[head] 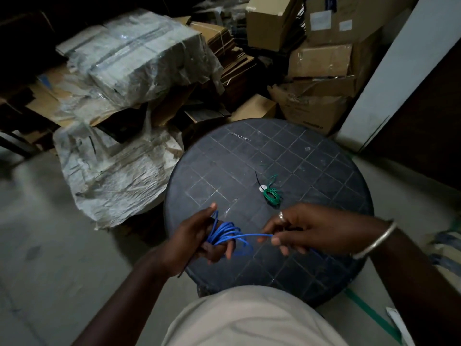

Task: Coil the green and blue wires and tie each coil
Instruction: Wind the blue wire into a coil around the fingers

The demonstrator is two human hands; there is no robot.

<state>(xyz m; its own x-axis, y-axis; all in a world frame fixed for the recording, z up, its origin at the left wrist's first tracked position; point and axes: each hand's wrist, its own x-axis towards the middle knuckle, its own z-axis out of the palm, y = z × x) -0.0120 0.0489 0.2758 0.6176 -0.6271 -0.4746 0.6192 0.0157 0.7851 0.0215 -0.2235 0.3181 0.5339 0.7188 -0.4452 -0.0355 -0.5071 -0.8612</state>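
The blue wire is wound in several loops around the fingers of my left hand, which holds the coil above the near edge of the round black table. One blue strand runs right to my right hand, which pinches it between thumb and fingers. The green wire lies as a small coil on the table, just beyond my right hand. A black tie sticks out from the green coil beside a small white spot.
Crumpled plastic sheeting lies on the floor left of the table. Cardboard boxes and wrapped bundles pile up behind it. A white panel leans at the right. Green strapping lies on the floor near my right arm.
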